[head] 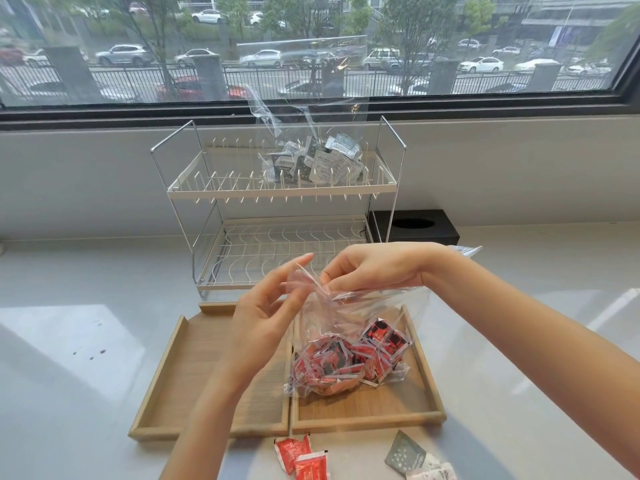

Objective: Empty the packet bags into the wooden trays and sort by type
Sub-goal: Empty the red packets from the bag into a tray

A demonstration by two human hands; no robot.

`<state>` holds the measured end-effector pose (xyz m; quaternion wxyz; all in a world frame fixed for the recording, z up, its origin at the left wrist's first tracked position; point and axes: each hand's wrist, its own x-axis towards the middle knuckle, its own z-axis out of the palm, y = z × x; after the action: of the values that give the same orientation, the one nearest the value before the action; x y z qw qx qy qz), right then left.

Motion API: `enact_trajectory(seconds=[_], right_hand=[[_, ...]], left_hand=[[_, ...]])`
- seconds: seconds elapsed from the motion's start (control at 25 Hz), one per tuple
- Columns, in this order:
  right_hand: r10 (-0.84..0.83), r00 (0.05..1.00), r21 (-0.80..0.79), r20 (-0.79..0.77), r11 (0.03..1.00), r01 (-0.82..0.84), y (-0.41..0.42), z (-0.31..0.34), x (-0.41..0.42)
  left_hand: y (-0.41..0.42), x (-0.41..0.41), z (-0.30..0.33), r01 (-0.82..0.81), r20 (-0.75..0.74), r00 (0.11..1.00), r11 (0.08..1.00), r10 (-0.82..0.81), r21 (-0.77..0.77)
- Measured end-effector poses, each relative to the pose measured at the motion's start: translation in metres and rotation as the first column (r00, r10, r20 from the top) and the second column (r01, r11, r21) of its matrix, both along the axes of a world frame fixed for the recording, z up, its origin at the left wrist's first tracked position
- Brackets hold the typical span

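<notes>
I see both hands' fingers pinching the clear plastic bag of red packets (349, 355) over the right wooden tray (429, 386), on a pale bench (69, 358) below a street-facing window (138, 46).

A pale, glossy counter (86, 341) runs beneath a window. On it stand a white two-tier wire rack (277, 209) and, just right of it, a black box (415, 225). Two wooden trays (194, 386) sit side by side nearer. At the front edge lie two red packets (301, 457) and grey packets (415, 457).
</notes>
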<state>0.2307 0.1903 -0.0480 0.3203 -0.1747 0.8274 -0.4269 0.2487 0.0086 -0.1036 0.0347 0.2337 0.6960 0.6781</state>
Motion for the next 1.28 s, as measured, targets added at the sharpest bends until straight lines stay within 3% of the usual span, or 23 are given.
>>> enact_trajectory(seconds=[0.24, 0.36, 0.44, 0.52, 0.68, 0.76, 0.8, 0.88, 1.08, 1.16, 1.28], right_hand=[[-0.125, 0.983, -0.072, -0.132, 0.991, 0.117, 0.002, 0.006, 0.001], [-0.348, 0.919, -0.266, -0.183, 0.918, 0.295, 0.015, 0.027, 0.001], [-0.404, 0.888, -0.314, -0.22, 0.891, 0.327, 0.02, 0.033, 0.001], [-0.383, 0.902, -0.258, -0.199, 0.909, 0.329, 0.021, 0.027, -0.001], [-0.315, 0.949, -0.049, -0.012, 0.948, 0.314, 0.032, 0.016, -0.003], [-0.28, 0.958, -0.027, 0.063, 0.959, 0.282, 0.039, 0.016, -0.002], [-0.266, 0.962, -0.048, 0.059, 0.962, 0.269, 0.042, 0.017, -0.001], [-0.258, 0.962, -0.068, -0.091, 0.965, 0.252, 0.049, 0.02, 0.002], [-0.315, 0.811, -0.091, -0.493, 0.946, 0.312, 0.058, 0.052, 0.009], [-0.313, 0.831, -0.027, -0.46, 0.94, 0.339, 0.059, 0.05, 0.009], [-0.312, 0.906, 0.123, -0.284, 0.926, 0.358, 0.073, 0.03, 0.01]], left_hand=[[0.002, -0.003, -0.005, -0.057, 0.079, 0.995, 0.997, 0.061, -0.053], [-0.001, -0.002, -0.006, -0.078, 0.08, 0.993, 0.995, 0.082, -0.056], [-0.001, -0.004, -0.005, -0.089, 0.067, 0.993, 0.995, 0.092, -0.046], [0.004, -0.006, -0.002, -0.105, 0.039, 0.994, 0.994, 0.107, -0.033], [0.008, -0.009, 0.0, -0.139, 0.013, 0.99, 0.99, 0.139, -0.01], [0.006, -0.01, 0.0, -0.153, -0.001, 0.988, 0.988, 0.153, -0.022], [0.005, -0.011, -0.001, -0.159, -0.012, 0.987, 0.987, 0.159, -0.033], [0.005, -0.012, -0.001, -0.17, -0.031, 0.985, 0.984, 0.168, -0.046], [0.01, -0.015, 0.002, -0.195, -0.082, 0.978, 0.98, 0.192, -0.028], [0.008, -0.018, 0.001, -0.204, -0.071, 0.977, 0.979, 0.202, -0.014], [0.003, -0.02, -0.001, -0.198, -0.062, 0.978, 0.98, 0.197, -0.009]])
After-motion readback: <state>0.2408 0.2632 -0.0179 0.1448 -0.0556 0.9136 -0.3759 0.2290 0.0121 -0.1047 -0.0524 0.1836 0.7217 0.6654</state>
